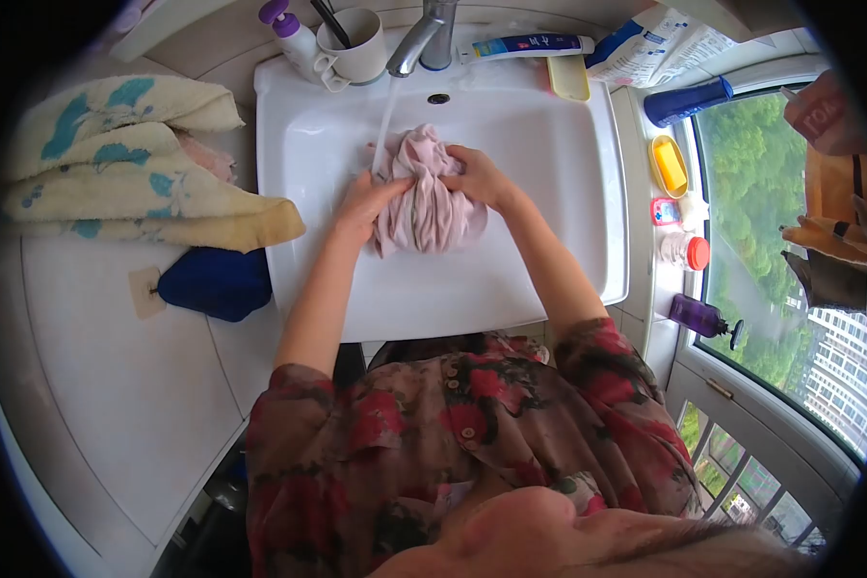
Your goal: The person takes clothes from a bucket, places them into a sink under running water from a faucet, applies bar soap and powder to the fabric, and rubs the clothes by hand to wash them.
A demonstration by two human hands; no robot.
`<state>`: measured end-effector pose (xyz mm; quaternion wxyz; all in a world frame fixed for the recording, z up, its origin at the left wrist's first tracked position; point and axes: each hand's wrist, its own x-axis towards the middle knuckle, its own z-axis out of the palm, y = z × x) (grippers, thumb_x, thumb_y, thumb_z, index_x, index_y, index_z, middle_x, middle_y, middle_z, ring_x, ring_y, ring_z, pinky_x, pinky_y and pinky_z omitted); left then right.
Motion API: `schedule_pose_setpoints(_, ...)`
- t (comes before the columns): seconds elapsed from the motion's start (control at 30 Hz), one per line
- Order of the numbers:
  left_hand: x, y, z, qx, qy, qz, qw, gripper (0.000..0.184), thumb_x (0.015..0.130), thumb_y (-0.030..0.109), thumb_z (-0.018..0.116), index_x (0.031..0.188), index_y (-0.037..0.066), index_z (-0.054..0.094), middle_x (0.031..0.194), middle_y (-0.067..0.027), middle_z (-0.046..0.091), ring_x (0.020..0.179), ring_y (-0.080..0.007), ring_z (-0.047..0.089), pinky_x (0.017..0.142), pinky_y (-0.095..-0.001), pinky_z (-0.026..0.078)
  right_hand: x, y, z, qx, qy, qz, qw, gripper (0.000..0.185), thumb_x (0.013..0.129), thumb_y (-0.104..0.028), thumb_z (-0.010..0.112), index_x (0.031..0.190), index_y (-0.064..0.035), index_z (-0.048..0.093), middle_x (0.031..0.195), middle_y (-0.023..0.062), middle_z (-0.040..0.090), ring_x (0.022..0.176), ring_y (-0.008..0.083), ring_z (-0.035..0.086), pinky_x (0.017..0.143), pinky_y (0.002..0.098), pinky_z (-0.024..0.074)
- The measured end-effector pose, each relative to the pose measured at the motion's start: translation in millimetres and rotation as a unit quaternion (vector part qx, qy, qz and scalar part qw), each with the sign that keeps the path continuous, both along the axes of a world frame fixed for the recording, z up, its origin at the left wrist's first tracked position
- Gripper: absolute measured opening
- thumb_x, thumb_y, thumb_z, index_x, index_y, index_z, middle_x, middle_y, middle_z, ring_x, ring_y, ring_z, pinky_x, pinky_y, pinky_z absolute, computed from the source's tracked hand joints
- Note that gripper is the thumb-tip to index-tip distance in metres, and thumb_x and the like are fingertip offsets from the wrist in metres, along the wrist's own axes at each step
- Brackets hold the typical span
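Note:
A bunched pale pink cloth (429,212) lies in the white sink (559,222), gathered into folds. Water runs from the faucet (416,50) in a thin stream onto its left side, by my left hand. My left hand (366,200) grips the cloth from the left, thumb across the front folds. From the right, my right hand (482,178) pinches the upper folds, its thumb pointing inward. Some fingers of both hands are hidden behind or under the fabric. What kind of cloth it is, I cannot tell.
On the sink's back ledge stand a pump bottle (294,39), a mug (358,48), a toothpaste tube (530,45) and a soap dish (569,79). A patterned towel (144,164) hangs at the left above a dark blue cloth (217,282). Yellow soap (669,166) and a purple bottle (698,314) line the right sill.

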<state>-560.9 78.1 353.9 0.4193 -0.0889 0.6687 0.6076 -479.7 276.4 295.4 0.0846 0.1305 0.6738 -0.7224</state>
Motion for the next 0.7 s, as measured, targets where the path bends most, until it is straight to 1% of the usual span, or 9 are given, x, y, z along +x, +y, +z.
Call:
schedule_pose_setpoints(0.17,-3,-1,44,0.014,0.264,-0.134,0.955,0.045,0.071,0.009,0.075,0.111,0.002,0.056,0.108,-0.0117,0.062,0.096,-0.0228,0.061,0.081,-0.0339,0.049,25,11,75,0.183,0.182,-0.068,0.964,0.048,0.069,-0.007,0.077,0.113,-0.0058,0.059,0.112,0.0079,0.056,0.103,0.0218,0.056,0.09,0.0312,0.0447)
schedule_pose_setpoints(0.23,2,-3,71,-0.03,0.529,-0.158,0.833,0.04,0.071,0.006,0.072,0.107,0.001,0.055,0.105,-0.0156,0.06,0.098,-0.0308,0.059,0.083,-0.038,0.046,28,17,90,0.215,0.2,-0.068,0.954,0.043,0.069,-0.005,0.075,0.108,-0.0099,0.06,0.111,0.0092,0.054,0.107,0.0283,0.053,0.093,0.0351,0.043)
schedule_pose_setpoints(0.3,3,-19,72,-0.07,0.578,-0.186,0.792,0.037,0.072,0.003,0.068,0.106,0.001,0.054,0.109,-0.0176,0.057,0.101,-0.0363,0.055,0.085,-0.0413,0.044,34,26,97,0.478,0.263,-0.003,0.838,0.038,0.067,-0.002,0.071,0.102,-0.0113,0.062,0.114,0.0104,0.053,0.11,0.0324,0.05,0.095,0.04,0.0415)
schedule_pose_setpoints(0.37,4,-39,65,-0.134,0.637,-0.354,0.672,0.042,0.073,0.003,0.067,0.113,0.003,0.054,0.116,-0.0164,0.054,0.102,-0.0365,0.053,0.088,-0.041,0.043,56,40,86,0.492,0.209,0.045,0.844,0.037,0.07,-0.005,0.07,0.105,-0.0146,0.063,0.117,0.0098,0.051,0.117,0.0341,0.044,0.1,0.0419,0.0367)
schedule_pose_setpoints(0.47,27,-68,71,-0.17,0.656,-0.416,0.606,0.047,0.076,0.004,0.068,0.119,0.003,0.052,0.119,-0.0155,0.052,0.103,-0.0332,0.056,0.088,-0.0386,0.046,71,61,84,0.409,0.07,0.205,0.887,0.036,0.076,-0.013,0.068,0.111,-0.017,0.063,0.117,0.0125,0.055,0.113,0.0362,0.05,0.096,0.0431,0.0405)
schedule_pose_setpoints(0.5,27,-66,69,-0.169,0.655,-0.417,0.607,0.047,0.076,0.004,0.068,0.119,0.003,0.052,0.119,-0.0155,0.052,0.103,-0.0332,0.056,0.088,-0.0386,0.046,61,69,89,0.357,-0.03,0.156,0.92,0.038,0.078,-0.022,0.068,0.114,-0.0151,0.062,0.115,0.016,0.057,0.108,0.0375,0.053,0.094,0.0435,0.0426)
schedule_pose_setpoints(0.57,26,-62,64,-0.155,0.381,-0.198,0.89,0.051,0.08,0.013,0.069,0.127,0.007,0.05,0.126,-0.0153,0.05,0.116,-0.0332,0.047,0.087,-0.0416,0.046,39,75,71,0.297,-0.132,0.107,0.94,0.043,0.08,-0.031,0.067,0.118,-0.0131,0.061,0.113,0.0196,0.059,0.104,0.0388,0.057,0.092,0.044,0.0446)
schedule_pose_setpoints(0.63,14,-50,35,-0.145,0.363,-0.155,0.907,0.056,0.086,0.029,0.065,0.133,0.006,0.045,0.133,-0.0139,0.047,0.123,-0.0296,0.045,0.089,-0.0407,0.047,8,54,15,0.426,-0.083,-0.065,0.899,0.061,0.078,-0.047,0.066,0.122,-0.0058,0.056,0.108,0.0263,0.061,0.095,0.0406,0.061,0.086,0.0444,0.0472)
schedule_pose_setpoints(0.7,8,-27,15,-0.086,0.057,0.039,0.994,0.065,0.088,0.043,0.06,0.138,0.006,0.041,0.137,-0.0123,0.045,0.123,-0.0271,0.046,0.093,-0.0399,0.046,-22,10,-29,0.258,-0.084,-0.054,0.961,0.074,0.076,-0.054,0.065,0.125,-0.001,0.051,0.109,0.0284,0.06,0.097,0.0393,0.061,0.086,0.0436,0.0469)
